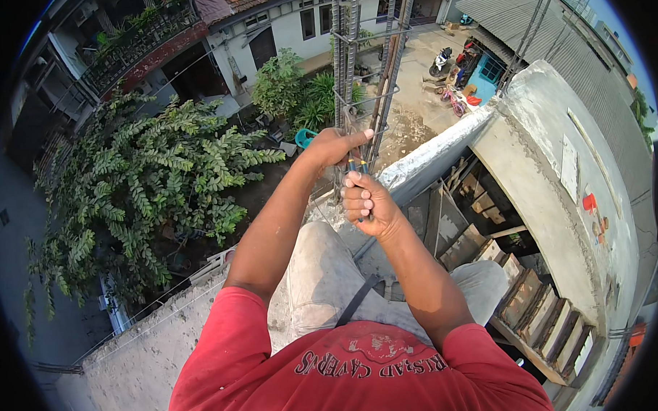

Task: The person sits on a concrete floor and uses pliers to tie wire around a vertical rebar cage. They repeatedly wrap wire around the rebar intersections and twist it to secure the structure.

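My right hand [369, 201] is closed around the handles of pliers [352, 164], blue with yellow bands. The jaws of the pliers are hidden at my left hand [332, 146]. My left hand is curled at the vertical rebar cage [351, 58], its thumb stretched to the right. Thin brown strands that look like tie wire [350, 118] rise with a looped end above that hand; its fingertips are hidden. Square stirrups [372, 35] ring the ribbed upright bars. The foot of the cage meets rough concrete just beyond my knee [319, 249].
I sit on a concrete wall top [165, 331], high above a yard. A leafy tree [159, 179] grows close on the left. To the right, wooden stair formwork [533, 301] descends through an opening beside a curved concrete wall [546, 198]. Motorbikes [441, 61] are parked below.
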The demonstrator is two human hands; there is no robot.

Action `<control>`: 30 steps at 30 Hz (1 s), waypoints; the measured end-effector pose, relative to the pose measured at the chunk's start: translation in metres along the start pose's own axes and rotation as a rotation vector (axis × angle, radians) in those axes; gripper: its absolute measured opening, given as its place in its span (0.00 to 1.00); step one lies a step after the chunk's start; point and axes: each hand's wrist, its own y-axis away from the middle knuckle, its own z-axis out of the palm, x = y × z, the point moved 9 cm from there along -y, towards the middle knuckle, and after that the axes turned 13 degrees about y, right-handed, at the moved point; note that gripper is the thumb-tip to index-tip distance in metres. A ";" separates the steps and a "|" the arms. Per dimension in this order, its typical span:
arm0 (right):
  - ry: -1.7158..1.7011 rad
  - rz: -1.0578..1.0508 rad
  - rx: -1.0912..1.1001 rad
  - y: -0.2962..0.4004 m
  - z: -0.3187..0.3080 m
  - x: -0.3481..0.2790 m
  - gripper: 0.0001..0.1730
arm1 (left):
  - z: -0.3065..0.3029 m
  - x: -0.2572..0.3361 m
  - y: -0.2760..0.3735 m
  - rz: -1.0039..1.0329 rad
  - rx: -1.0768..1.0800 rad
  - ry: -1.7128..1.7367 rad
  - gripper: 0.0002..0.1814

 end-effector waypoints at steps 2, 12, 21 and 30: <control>0.083 0.003 0.014 -0.003 -0.004 0.012 0.10 | 0.013 -0.005 -0.010 0.049 -0.200 0.514 0.30; 1.600 -0.344 1.160 0.031 -0.070 -0.055 0.21 | 0.005 -0.009 -0.020 0.362 0.680 0.118 0.24; 0.000 0.138 -0.117 0.001 -0.006 0.008 0.13 | 0.039 0.002 -0.002 -0.037 -0.123 0.767 0.23; 1.941 -0.209 0.989 0.052 -0.009 -0.083 0.22 | 0.027 -0.015 -0.047 0.187 0.427 0.641 0.24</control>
